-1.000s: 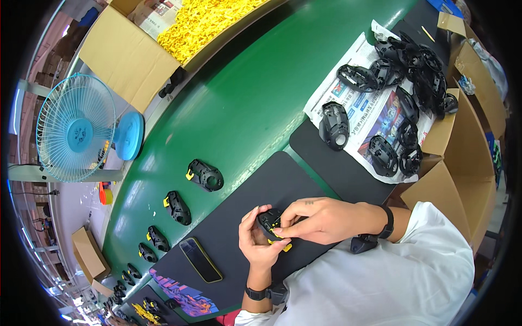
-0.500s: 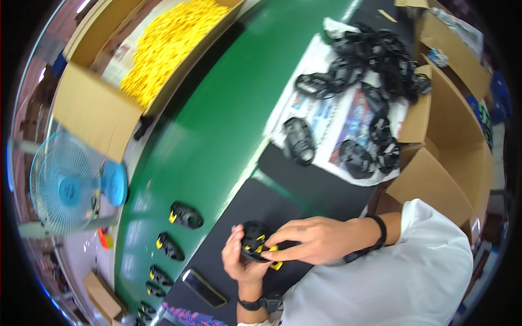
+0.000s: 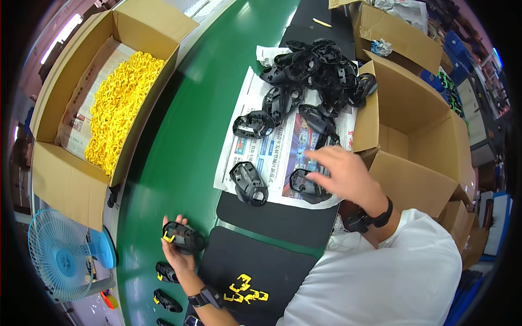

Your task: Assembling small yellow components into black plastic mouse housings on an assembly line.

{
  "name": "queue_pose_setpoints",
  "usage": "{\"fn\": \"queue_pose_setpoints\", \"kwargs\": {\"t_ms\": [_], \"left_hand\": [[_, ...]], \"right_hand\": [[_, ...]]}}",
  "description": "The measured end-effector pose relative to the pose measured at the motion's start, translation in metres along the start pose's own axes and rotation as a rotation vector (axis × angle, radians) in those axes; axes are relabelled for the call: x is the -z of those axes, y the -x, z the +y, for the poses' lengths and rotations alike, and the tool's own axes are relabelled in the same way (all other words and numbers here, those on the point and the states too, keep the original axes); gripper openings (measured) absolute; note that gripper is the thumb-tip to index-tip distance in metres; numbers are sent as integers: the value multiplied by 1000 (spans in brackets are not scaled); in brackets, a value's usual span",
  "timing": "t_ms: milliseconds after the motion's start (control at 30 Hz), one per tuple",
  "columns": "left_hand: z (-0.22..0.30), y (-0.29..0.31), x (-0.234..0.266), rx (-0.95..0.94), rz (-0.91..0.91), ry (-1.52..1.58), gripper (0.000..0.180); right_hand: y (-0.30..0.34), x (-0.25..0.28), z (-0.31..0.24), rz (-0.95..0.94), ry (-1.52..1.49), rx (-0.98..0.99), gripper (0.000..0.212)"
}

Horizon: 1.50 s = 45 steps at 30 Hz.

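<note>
My left hand is closed round a black plastic shell with a yellow clip at its end, over the green surface. Reaching over the newspaper, my right hand has its fingers apart and holds nothing. Below its fingertips lies a hollow black shell, partly covered by the hand; whether they touch I cannot tell. Another shell rests to its left on the newspaper. Several loose yellow clips lie on the black mat before me.
A heap of black shells covers the newspaper's far part. More clip-fitted shells line the green table at lower left. A carton of yellow clips and a blue fan stand left; an open carton stands right.
My left hand has carried the shell left, off the mat to the green surface. My right hand has let go and moved up and right to the newspaper. The view has shifted.
</note>
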State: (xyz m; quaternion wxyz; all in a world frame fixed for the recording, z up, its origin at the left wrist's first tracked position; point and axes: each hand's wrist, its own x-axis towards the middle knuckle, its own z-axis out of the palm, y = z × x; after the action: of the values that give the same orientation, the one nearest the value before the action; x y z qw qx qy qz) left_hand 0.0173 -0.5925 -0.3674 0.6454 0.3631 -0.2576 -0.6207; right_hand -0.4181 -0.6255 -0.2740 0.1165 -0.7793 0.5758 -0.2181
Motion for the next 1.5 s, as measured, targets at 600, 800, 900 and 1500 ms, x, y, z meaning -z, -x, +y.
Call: {"fn": "queue_pose_setpoints", "kwargs": {"t_ms": [600, 800, 900, 1500], "left_hand": [[-6, 131, -70, -105, -105, -363, 120], [-26, 197, -66, -488, 196, -4, 113], [-31, 231, -41, -654, 316, 88, 108], [-51, 191, -58, -221, 253, -11, 106]], "right_hand": [[-6, -52, -136, -603, -1536, 121, 55], [24, -111, -195, -1437, -1312, 29, 47], [17, -130, -190, -684, -623, 834, 36], [16, -109, -153, -584, -931, 545, 25]]}}
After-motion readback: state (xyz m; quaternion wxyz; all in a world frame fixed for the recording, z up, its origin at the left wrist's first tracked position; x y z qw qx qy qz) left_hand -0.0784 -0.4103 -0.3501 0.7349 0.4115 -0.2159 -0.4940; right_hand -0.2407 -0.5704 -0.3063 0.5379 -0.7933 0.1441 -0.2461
